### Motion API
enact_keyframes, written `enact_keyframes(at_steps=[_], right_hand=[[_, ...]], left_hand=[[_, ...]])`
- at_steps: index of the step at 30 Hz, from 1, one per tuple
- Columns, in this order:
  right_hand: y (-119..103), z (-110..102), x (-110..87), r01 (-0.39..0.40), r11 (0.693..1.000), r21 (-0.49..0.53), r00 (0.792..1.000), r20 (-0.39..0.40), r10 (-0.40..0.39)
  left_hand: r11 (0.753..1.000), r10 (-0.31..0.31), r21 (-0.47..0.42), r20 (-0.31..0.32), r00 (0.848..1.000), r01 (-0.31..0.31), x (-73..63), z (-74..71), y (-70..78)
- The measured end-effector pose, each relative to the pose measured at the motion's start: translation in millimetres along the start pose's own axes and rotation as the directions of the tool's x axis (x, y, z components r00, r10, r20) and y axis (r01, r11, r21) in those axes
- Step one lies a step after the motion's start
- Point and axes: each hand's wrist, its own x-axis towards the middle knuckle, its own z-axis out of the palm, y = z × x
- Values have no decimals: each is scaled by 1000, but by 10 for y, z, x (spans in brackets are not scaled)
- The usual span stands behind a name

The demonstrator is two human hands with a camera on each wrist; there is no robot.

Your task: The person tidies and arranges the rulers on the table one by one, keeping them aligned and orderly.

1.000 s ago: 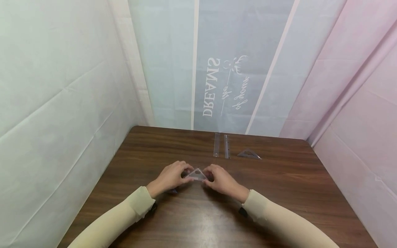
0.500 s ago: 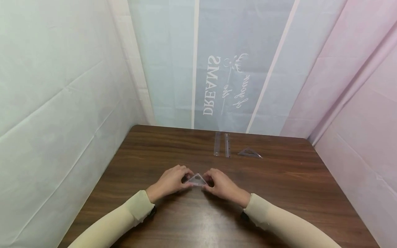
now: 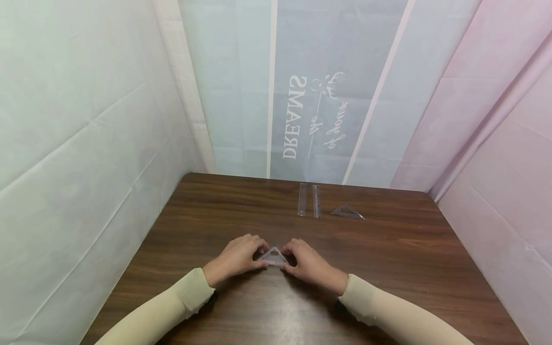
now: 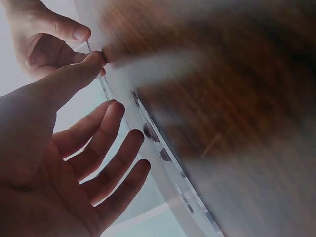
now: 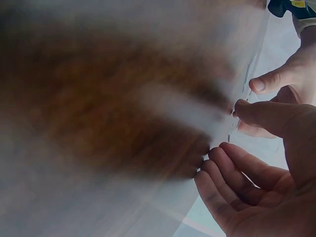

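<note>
A small clear set square with an oval cut-out is held low over the table, its peak pointing away from me. My left hand pinches its left corner between thumb and fingers. At the opposite corner my right hand does likewise. In the left wrist view the two thumbs come close together over the set square's thin edge, while the left hand's other fingers spread loosely. The right wrist view shows the right hand's lower fingertips right at the tabletop.
Two clear rulers, the left one and the right one, lie side by side near the far edge of the brown wooden table. Another clear set square lies to their right. Cloth walls enclose the table.
Both hands have come slightly toward me with the set square between them. A dark blue corner seen under the left hand a second ago no longer shows. The rulers stay put.
</note>
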Motion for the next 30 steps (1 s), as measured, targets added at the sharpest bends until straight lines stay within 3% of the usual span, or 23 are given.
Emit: enact_keyframes(at_steps=[15, 30], right_hand=[[-37, 94, -56, 24, 995, -93, 999, -21, -27], [-88, 56, -52, 18, 993, -120, 1000, -7, -19]], left_hand=[[998, 3, 66, 10, 1000, -4, -50, 93, 17], [996, 20, 82, 7, 1000, -21, -49, 46, 49]])
